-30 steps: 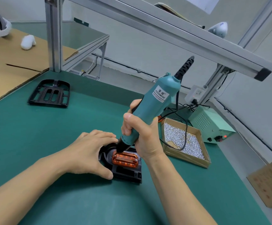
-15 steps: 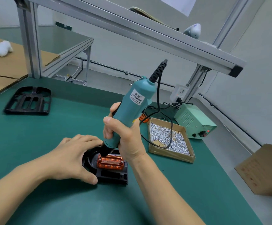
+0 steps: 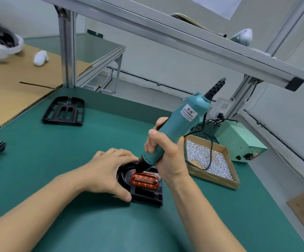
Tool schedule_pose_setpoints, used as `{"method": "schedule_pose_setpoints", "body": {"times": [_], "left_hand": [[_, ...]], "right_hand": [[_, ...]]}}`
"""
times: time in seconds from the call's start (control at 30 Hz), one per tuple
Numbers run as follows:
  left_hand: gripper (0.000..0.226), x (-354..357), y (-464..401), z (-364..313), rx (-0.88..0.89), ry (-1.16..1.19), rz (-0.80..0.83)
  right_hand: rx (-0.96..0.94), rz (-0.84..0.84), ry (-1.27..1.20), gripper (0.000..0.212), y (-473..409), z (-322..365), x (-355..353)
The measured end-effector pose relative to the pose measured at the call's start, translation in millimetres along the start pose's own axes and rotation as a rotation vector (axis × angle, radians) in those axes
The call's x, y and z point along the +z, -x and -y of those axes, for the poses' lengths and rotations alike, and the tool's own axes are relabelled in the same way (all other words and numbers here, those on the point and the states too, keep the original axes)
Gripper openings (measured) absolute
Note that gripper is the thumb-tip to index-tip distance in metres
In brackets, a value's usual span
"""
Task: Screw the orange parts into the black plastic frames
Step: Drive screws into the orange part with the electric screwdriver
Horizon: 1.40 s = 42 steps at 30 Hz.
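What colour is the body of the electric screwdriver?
Teal, with a white label; the head view shows the electric screwdriver in the right hand.

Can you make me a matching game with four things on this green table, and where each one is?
Things:
1. electric screwdriver
2. orange part
3. box of screws
4. spare black frame

Places:
A. far left on the mat, untouched
B. gripped in the right hand
C. seated in the black frame that the left hand steadies
D. right of the hands, beside the pale green power box

Pairs: 1-B, 2-C, 3-D, 4-A
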State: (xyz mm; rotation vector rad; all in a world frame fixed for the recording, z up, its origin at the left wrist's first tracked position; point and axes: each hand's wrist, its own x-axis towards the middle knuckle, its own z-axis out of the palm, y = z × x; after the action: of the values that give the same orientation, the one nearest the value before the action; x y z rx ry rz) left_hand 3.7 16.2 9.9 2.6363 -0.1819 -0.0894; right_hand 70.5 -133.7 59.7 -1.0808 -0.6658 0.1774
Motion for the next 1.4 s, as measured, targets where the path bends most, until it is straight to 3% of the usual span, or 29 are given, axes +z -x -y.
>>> {"method": "schedule_pose_setpoints", "body": {"times": [0.27, 0.5, 0.73, 0.93, 1.13, 1.4], "left_hand": [[0.108, -0.3, -1.5, 1.5, -0.006, -0.010, 0.016], [0.103, -1.3, 0.2, -0.5, -0.009, -0.001, 0.008], [0.108, 0.1, -0.5, 2.8, -0.005, 0.014, 0.016], [0.109, 0.3, 0.6, 3.4, 0.009, 0.063, 0.017], [0.107, 3.7, 1.4, 4.7, 0.020, 0.048, -0.021], [0.107, 5.9, 0.9, 5.9, 0.022, -0.007, -0.039]], "right_hand": [[0.032, 0.188, 0.052, 0.026, -4.8, 5.1, 4.8], [-0.020, -0.024, 0.029, 0.028, 2.0, 0.0, 1.4], [-0.001, 0.097, 0.070, 0.023, -1.0, 14.7, 7.1], [-0.070, -0.104, -0.140, 0.023, -28.0, 63.9, 2.2], [-0.130, -0.378, -0.035, 0.032, -4.2, 81.6, -36.9], [-0.133, -0.538, 0.239, 0.037, 39.8, 114.6, -109.7]]}}
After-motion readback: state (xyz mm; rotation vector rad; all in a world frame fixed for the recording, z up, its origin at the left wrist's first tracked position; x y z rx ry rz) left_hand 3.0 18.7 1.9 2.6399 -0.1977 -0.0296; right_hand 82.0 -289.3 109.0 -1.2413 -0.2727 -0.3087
